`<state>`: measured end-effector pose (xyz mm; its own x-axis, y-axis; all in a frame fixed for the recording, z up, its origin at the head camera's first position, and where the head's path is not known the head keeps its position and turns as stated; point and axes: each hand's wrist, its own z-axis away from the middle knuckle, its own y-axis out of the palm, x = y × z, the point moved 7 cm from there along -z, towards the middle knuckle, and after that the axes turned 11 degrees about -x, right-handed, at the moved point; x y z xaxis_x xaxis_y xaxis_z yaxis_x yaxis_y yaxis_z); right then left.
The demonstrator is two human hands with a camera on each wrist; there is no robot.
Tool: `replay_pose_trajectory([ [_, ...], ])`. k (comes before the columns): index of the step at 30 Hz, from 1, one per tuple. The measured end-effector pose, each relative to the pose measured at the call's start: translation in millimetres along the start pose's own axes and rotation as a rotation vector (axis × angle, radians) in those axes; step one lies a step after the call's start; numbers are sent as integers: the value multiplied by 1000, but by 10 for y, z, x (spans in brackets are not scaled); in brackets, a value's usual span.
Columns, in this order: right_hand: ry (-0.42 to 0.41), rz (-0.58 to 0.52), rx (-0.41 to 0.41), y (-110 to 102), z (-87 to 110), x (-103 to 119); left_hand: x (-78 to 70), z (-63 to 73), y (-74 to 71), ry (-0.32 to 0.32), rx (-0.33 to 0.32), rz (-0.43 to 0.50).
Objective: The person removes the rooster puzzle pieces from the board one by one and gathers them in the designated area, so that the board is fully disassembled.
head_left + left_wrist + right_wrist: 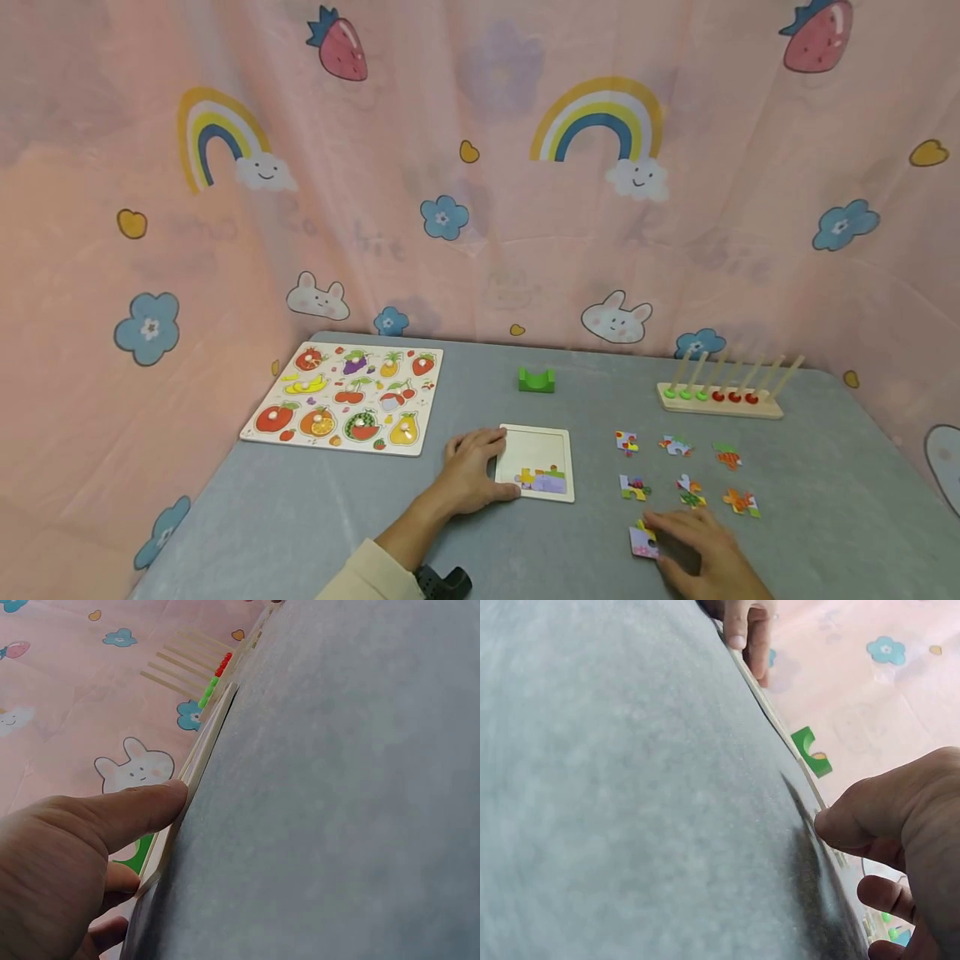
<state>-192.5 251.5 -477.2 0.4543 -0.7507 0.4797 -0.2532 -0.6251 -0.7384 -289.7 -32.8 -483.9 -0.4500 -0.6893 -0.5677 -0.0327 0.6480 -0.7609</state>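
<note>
My left hand point(471, 473) grips the left side of a small square puzzle tray point(532, 442), thumb along its near edge and fingers at its far left corner. Joined purple, yellow and green pieces point(546, 480) fill the lower right part of the tray. To the right, my right hand point(701, 546) has thumb and index finger at the right side of a purple and yellow puzzle piece point(642, 542) lying near the table's front. In the right wrist view the fingers hide that piece. Several loose puzzle pieces point(677, 447) lie in rows beyond this hand.
A fruit peg puzzle board point(341, 402) lies at the left of the grey table point(300, 517). Behind the tray stands a green notched block point(536, 381). A wooden peg stand point(720, 402) with green and red beads is at the back right, before a pink printed curtain point(480, 275).
</note>
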Motion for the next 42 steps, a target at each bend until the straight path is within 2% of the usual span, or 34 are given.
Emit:
replay_pose_trajectory([
  [4, 35, 5, 11, 24, 8, -17, 6, 1, 5, -2, 1, -5],
  [7, 44, 7, -11, 25, 11, -19, 6, 4, 6, -3, 0, -4],
  [13, -29, 12, -85, 2, 11, 3, 8, 1, 10, -10, 2, 0],
  [24, -77, 16, -117, 1, 8, 29, 24, 0, 25, -10, 8, -6],
  [29, -128, -26, -169, -36, 8, 79, 18, -3, 20, -9, 8, -5],
  [35, -228, -107, -237, -140, -66, 220, 19, -4, 28, -13, 14, -9],
  [42, -171, -69, -215, -306, -336, 612, 20, -5, 27, -9, 8, -4],
])
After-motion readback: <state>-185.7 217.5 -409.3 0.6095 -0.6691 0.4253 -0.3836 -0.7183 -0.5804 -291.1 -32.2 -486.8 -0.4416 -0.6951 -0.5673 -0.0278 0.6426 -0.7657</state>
